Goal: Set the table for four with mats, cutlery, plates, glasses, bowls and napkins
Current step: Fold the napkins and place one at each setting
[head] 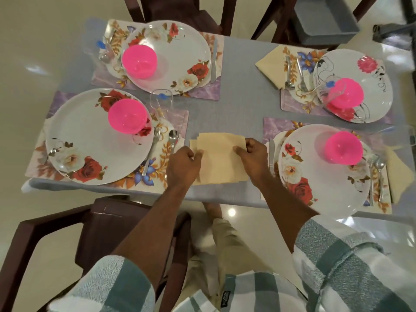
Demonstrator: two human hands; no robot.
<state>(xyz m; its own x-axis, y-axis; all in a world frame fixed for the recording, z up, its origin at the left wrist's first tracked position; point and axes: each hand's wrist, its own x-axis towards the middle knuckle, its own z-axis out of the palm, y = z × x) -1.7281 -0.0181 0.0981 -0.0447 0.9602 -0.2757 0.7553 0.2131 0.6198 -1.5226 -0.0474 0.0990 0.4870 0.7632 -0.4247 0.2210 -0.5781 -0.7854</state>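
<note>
Plates come to four by my count, each with one pink bowl on it and each on its own floral mat. Left of the hands lies the near-left plate (99, 140) with its bowl (127, 115), a fork (153, 149) and a spoon (173, 137) just beside the left hand; beyond it sits the far-left plate (171, 55) with a knife (213, 61) on its right. I make out a clear glass (161, 100) between those two plates. My left hand (183, 164) pinches the left edge of the cream napkin stack (217, 159), thumb and fingers curled on it, forearm reaching in from below. My right hand (252, 156) pinches the right edge likewise. The stack lies on the grey tablecloth (243, 86) between both hands. Right of them sit the near-right plate (322, 172) and far-right plate (353, 84); one folded napkin (271, 66) lies beyond the right hand.
</note>
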